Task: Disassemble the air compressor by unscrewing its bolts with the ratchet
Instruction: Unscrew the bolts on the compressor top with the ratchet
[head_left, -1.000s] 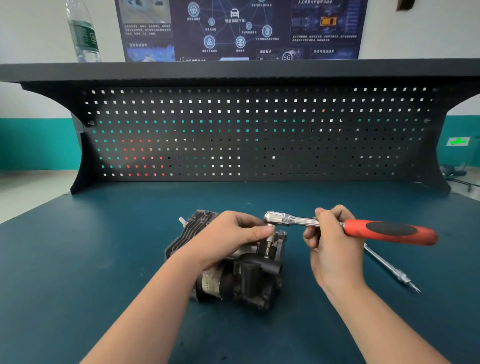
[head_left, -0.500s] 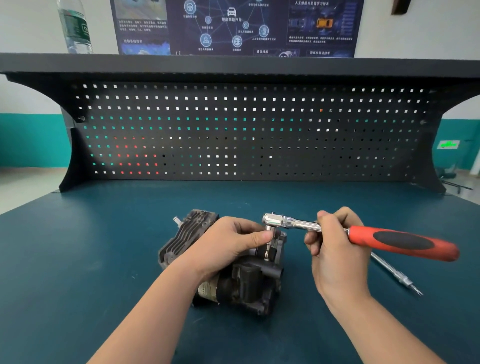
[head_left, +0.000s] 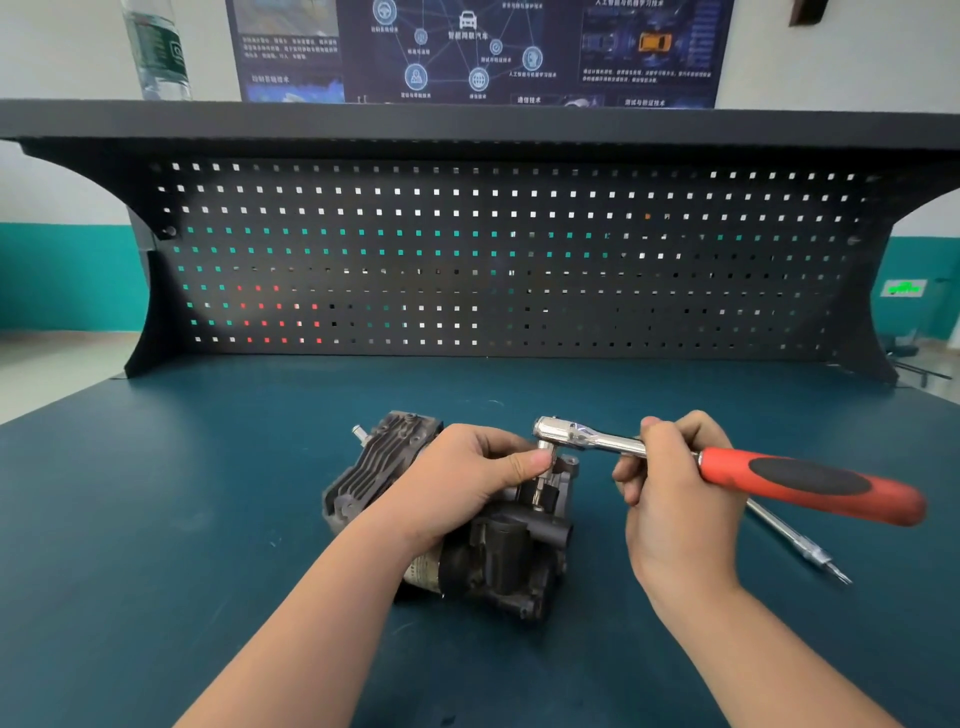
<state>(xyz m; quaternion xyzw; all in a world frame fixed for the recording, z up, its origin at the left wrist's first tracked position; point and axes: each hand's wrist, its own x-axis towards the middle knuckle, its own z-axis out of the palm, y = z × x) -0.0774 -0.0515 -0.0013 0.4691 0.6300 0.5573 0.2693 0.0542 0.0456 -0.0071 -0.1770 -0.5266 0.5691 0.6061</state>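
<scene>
Swung slightly nearer, ratchet (head_left: 727, 467) handle points right, right hand (head_left: 670, 499) pinching its shank.

Left hand (head_left: 467, 478) steadies air compressor (head_left: 498, 551); right hand (head_left: 675, 499) grips ratchet (head_left: 727, 462)

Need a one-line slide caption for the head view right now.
Left hand steadies the air compressor on the workbench while the right hand holds the ratchet over a bolt.
</scene>
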